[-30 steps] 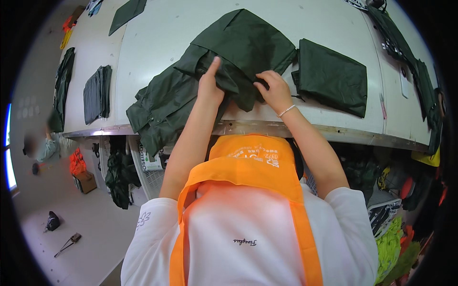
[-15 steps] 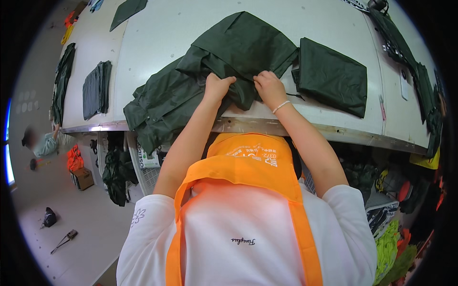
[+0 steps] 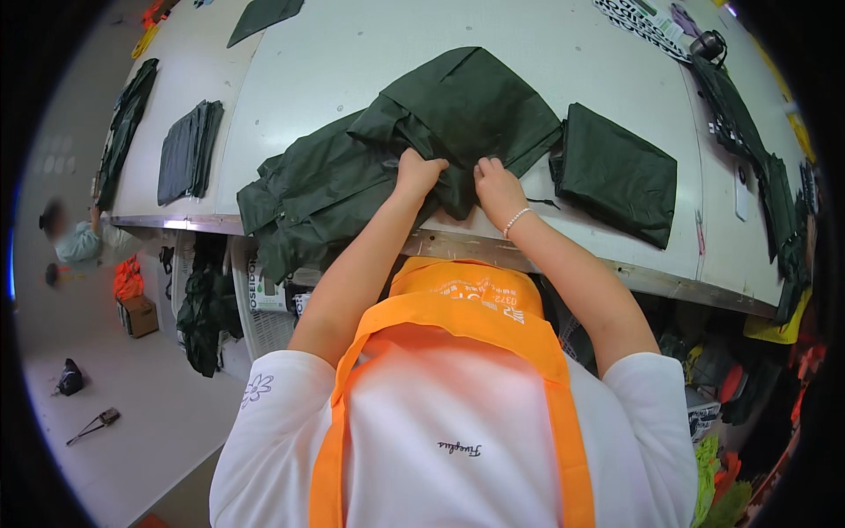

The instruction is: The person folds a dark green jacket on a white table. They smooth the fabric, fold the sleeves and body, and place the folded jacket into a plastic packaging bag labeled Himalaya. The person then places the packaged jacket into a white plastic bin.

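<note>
A dark green rain jacket [image 3: 326,180] of smooth coated cloth lies spread and crumpled in front of me, its left end drooping over the table's front edge. My left hand [image 3: 418,175] is closed on a fold of it, thumb pointing right. A short way to the right, my right hand [image 3: 499,191], with a pale beaded bracelet at the wrist, pinches the same jacket near its front corner. Just right of that hand rests a neatly folded dark green garment [image 3: 619,174], with a thin cord beside it.
On the white table [image 3: 334,70] a stack of folded dark garments [image 3: 190,151] stands at the left. Long dark garments [image 3: 735,114] lie along the right side, near a phone [image 3: 741,195]. Under the front edge are baskets and hanging cloth. Another person [image 3: 77,242] is at far left.
The whole view has shifted slightly, with the table and garments sitting lower in the picture. Both hands keep their grip on the jacket, in nearly the same place.
</note>
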Demonstrator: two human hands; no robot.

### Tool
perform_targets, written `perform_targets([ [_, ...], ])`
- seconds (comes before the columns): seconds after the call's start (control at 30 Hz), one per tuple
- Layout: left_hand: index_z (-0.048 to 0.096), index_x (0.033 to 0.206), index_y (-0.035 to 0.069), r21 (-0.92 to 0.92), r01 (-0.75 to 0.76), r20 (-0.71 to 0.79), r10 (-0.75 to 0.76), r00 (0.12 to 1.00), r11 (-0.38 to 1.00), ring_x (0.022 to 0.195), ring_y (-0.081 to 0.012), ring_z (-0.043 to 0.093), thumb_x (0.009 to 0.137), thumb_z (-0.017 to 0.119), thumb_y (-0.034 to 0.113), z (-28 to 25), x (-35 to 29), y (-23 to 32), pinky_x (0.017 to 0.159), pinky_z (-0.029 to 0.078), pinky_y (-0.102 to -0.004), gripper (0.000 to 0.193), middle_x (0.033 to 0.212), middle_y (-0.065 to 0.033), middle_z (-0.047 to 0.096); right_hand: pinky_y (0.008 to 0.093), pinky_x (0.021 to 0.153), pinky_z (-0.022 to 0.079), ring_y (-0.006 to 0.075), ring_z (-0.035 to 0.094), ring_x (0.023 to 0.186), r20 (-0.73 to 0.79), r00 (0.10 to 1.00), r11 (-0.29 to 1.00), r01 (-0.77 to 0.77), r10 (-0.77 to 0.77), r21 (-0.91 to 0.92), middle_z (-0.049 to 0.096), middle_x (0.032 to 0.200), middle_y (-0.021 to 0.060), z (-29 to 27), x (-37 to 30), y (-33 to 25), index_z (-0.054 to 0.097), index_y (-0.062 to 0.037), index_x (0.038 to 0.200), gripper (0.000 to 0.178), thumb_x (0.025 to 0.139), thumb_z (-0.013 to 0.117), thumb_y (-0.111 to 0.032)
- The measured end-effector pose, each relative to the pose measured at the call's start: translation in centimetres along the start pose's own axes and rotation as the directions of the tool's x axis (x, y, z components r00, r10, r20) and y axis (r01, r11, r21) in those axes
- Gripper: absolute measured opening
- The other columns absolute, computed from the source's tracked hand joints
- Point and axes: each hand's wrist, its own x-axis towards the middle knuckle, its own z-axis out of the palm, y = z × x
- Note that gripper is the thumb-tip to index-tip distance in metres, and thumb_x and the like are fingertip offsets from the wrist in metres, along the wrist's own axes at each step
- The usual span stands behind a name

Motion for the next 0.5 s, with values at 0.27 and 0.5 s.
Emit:
perform_targets([
  [0.27, 0.059, 0.081, -0.008, -0.109, 0.062, -0.019, -0.065, 0.998, 0.992, 0.068, -0.0245, 0.062, 0.069, 0.074, 0.012, -0.9, 1.3, -1.9, 0.061, 0.049, -0.0362, 0.027, 0.077, -0.0156, 0.064, 0.0359, 0.078, 0.051, 0.0269, 0.052, 0.097, 0.072, 0.997, 0.994, 0.011, -0.019, 0.11, 0.052, 0.098, 0.0106, -0.7, 1.3, 0.7, 0.063, 0.0003, 0.088, 0.013, 0.083, 0.053, -0.004],
  [0.5, 0.054, 0.098, -0.005, -0.031, 0.051, 0.062, -0.049, 0.997, 0.998, 0.075, -0.0201, 0.057, 0.074, 0.075, 0.015, -2.3, 0.0, -0.6, 0.064, 0.046, -0.0315, 0.037, 0.091, -0.0133, 0.06, 0.0383, 0.081, 0.048, 0.0299, 0.06, 0.091, 0.08, 0.997, 0.897, -0.041, 0.006, 0.441, 0.062, 0.092, 0.0119, 0.0, 1.1, 4.1, 0.069, -0.0044, 0.096, 0.02, 0.077, 0.066, -0.011],
])
